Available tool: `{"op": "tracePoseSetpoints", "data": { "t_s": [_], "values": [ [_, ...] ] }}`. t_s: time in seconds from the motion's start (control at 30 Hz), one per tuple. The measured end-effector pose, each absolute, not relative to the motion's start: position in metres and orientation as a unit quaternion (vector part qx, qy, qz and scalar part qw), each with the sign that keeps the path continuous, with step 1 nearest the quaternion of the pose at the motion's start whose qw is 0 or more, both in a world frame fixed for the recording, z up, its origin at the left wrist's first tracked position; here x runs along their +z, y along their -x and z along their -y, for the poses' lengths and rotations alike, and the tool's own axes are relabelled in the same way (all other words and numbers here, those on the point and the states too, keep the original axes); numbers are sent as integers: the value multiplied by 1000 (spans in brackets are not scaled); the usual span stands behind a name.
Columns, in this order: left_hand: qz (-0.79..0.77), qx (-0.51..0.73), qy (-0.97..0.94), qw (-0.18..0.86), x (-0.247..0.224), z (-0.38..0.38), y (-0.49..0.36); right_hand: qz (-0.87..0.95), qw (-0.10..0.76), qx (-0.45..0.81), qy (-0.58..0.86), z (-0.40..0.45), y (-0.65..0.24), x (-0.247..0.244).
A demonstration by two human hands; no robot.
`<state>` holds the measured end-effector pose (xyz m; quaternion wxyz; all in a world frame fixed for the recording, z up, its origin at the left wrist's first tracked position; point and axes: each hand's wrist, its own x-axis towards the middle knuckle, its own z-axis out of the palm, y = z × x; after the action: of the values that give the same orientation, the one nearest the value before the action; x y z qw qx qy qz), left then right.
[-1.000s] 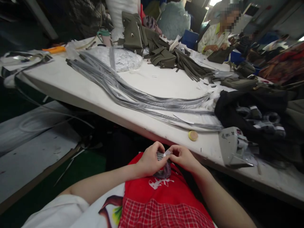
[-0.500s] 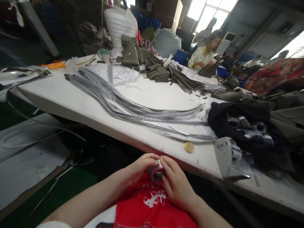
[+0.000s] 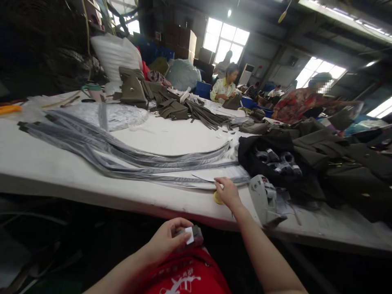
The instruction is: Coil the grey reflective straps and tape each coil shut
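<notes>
While left hand [image 3: 169,241] pinches labelled coil [image 3: 198,236], right hand [image 3: 227,192] apparently pinches paper [image 3: 203,177]; label [image 3: 189,235] unreadable.

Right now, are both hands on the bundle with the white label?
No, only the left hand holds that bundle; the right hand is over the table.

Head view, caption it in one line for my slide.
Left hand holding a labelled bundle, right hand beside a yellow disc on a white table with grey strips.
</notes>
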<state>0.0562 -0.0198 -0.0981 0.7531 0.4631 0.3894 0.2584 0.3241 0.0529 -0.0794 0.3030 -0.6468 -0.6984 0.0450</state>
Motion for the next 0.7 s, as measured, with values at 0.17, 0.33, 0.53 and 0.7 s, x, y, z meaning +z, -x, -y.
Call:
{"op": "tracePoseSetpoints", "data": {
  "t_s": [0.17, 0.33, 0.53, 0.7],
  "values": [
    [-419, 312, -495, 694, -87, 22, -49, 715, 311, 31, 625, -97, -325, -80],
    [-469, 350, -458, 669, -84, 19, -27, 691, 343, -17, 636, -46, -350, -66],
    [-474, 283, -445, 705, -94, 6, -32, 456, 345, -101, 814, 41, -452, -59],
    [-436, 285, -467, 714, -80, 10, -64, 363, 366, 51, 855, 69, -507, -75]
  ]
}}
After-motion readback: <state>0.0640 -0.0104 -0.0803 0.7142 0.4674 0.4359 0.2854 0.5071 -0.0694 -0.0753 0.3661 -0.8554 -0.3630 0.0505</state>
